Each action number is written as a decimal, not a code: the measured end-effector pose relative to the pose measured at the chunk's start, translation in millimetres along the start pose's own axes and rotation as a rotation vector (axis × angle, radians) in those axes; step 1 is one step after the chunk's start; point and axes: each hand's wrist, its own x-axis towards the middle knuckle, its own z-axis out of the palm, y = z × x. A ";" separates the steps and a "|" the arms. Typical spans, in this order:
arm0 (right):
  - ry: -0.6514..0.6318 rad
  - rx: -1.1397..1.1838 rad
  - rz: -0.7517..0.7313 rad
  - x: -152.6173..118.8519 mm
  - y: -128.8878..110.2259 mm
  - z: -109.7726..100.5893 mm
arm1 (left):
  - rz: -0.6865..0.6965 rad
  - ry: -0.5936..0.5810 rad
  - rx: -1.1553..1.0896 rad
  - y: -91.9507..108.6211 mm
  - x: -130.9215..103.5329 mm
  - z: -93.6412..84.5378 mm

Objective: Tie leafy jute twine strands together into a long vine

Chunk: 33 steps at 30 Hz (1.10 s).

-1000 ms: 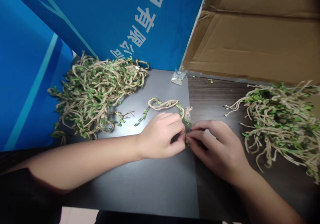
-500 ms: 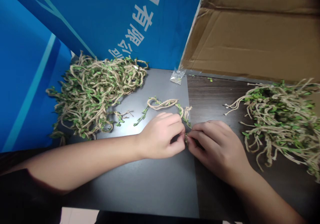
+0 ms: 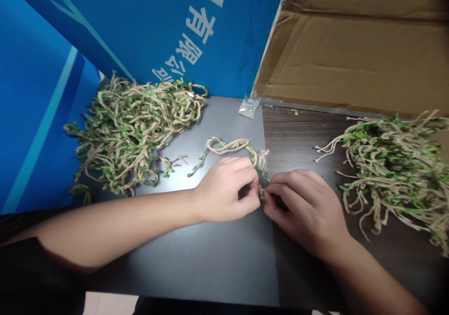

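A length of jute twine with green leaves lies looped on the grey mat, and part of it runs down between my two hands. My left hand is closed in a pinch on the leafy twine. Right beside it, my right hand also pinches the twine, thumb against fingers. The fingertips of both hands nearly meet, with a small bit of twine showing between them. Exactly how the strands cross there is hidden by the fingers.
A large tangled heap of leafy twine lies at the left, with another pile of loose-ended pieces at the right. A small clear plastic packet rests near the blue panel. Cardboard stands behind.
My hands have barely shifted; the fingertips are slightly farther apart, with a little more twine visible between them. The looped twine and both heaps stay put.
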 end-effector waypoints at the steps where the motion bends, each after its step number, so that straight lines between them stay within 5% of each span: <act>1: 0.006 0.005 0.000 -0.1 0.1 -0.1 | -0.011 0.002 -0.025 0.0 0.6 -0.4; 20: -0.041 -0.005 0.011 -1.4 2.2 -2.1 | 0.006 -0.006 -0.040 -1.6 0.8 -0.1; 33: 0.052 -0.029 0.065 -0.7 -1.0 -3.4 | -0.029 0.012 -0.116 -4.1 1.0 -0.3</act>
